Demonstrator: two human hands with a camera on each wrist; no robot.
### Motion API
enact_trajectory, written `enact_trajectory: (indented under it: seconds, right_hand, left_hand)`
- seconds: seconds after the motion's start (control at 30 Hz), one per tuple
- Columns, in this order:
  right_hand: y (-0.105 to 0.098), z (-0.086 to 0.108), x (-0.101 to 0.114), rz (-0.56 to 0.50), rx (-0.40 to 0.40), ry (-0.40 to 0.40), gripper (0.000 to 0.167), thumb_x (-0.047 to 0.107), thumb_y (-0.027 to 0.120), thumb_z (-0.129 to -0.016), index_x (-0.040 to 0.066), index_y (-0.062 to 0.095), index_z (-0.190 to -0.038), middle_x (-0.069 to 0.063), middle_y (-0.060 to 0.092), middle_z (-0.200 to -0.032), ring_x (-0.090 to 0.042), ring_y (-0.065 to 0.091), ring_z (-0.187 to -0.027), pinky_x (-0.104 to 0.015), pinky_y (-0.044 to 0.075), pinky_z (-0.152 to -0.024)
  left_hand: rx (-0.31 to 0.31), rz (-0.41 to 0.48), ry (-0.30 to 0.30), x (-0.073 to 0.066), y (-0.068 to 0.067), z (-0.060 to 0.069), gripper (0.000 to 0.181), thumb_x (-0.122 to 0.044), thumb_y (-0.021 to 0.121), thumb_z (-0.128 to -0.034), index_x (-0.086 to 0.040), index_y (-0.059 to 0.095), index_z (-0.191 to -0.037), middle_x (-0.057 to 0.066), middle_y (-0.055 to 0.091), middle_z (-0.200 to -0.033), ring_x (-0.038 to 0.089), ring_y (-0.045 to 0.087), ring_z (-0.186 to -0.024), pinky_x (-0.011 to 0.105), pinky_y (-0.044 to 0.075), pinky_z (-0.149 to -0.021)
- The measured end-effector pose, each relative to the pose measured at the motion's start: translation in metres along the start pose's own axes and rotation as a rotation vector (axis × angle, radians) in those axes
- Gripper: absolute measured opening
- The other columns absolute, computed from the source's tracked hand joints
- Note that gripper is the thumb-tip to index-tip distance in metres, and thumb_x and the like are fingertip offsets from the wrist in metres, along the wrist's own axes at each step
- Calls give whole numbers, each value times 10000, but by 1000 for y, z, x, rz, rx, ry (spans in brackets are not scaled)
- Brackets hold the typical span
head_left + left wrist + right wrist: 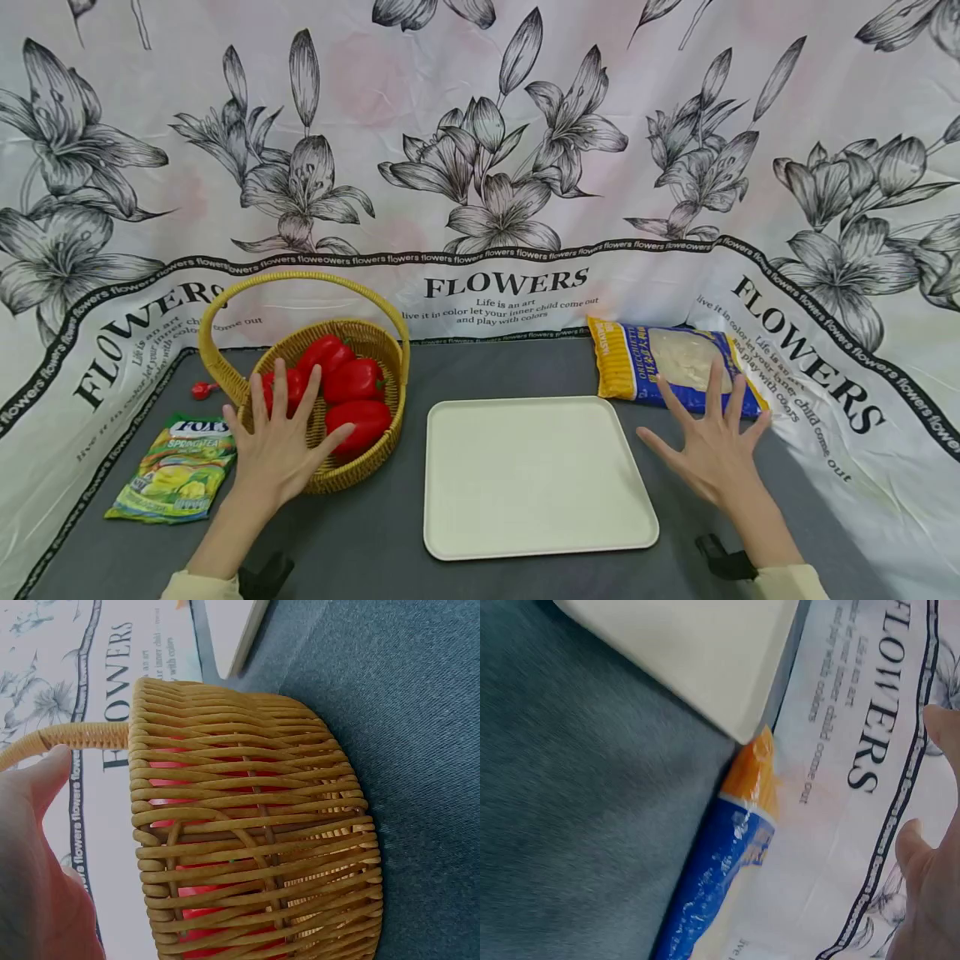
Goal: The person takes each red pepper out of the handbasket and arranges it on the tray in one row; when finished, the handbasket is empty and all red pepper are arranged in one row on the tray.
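Observation:
My left hand [281, 450] is spread above the near left side of a yellow wicker basket [397, 417], fingers straight and holding nothing. Inside the basket lie several red bell peppers [358, 423]. In the left wrist view the basket's woven side [247, 817] fills the middle, the thumb appearing near its handle [90, 735]. On the right, my other hand [716, 454] is spread too, just in front of a blue and yellow pasta bag [615, 367]. Nothing is in it. Between the hands lies a rectangular cream tray [536, 479], bare on top.
A green and yellow Fox's candy bag [176, 475] lies left of the basket. Behind it is a small red object [202, 390], partly hidden. A flower-printed cloth [502, 300] rises behind the grey tabletop [360, 542].

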State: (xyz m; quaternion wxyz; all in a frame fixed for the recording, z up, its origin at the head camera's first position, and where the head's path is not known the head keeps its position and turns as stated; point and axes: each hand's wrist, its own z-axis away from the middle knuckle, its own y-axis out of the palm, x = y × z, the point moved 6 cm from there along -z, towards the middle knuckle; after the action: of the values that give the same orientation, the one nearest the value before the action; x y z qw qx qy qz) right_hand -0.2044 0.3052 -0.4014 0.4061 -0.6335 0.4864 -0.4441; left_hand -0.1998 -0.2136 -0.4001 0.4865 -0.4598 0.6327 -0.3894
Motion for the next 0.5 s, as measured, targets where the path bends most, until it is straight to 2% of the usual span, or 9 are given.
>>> enact_trajectory:
  seconds: [0.1, 0.23, 0.4, 0.5]
  right_hand:
    - [1, 10, 5, -9, 8, -50, 821, 621, 545, -870, 412, 99, -1527, -97, -320, -1531, -359, -338, -1351, -768, -208, -903]
    - [6, 22, 13, -37, 19, -150, 806, 565, 609, -857, 404, 182, -1522, -122, -239, -1562, -381, -273, -1382, -791, -116, -943]
    - [18, 37, 18, -139, 86, -258, 745, 466, 674, -851, 346, 325, -1497, -123, -152, -1588, -391, -206, -1410, -761, -72, -998]
    - [27, 47, 20, -262, 149, -309, 691, 392, 707, -845, 303, 413, -1464, -112, -95, -1600, -399, -171, -1419, -774, -17, -996]
  left_hand:
    - [-5, 41, 17, 1, -1, 2, 909, -681, 438, -878, -232, 31, -1555, 95, -232, -1568, 397, -259, -1393, 736, -187, -970]
    - [-5, 117, 35, 10, -5, 1, 872, -618, 462, -910, -247, 3, -1552, 85, -228, -1569, 407, -221, -1404, 733, -158, -990]
    - [-25, 211, 73, 21, -9, -6, 830, -470, 533, -948, -258, 5, -1551, 161, -120, -1583, 435, -94, -1426, 740, 27, -1031]
    - [-31, 277, 82, 28, -10, -11, 816, -370, 569, -954, -211, 41, -1555, 202, -80, -1579, 453, -46, -1424, 757, 113, -1004]
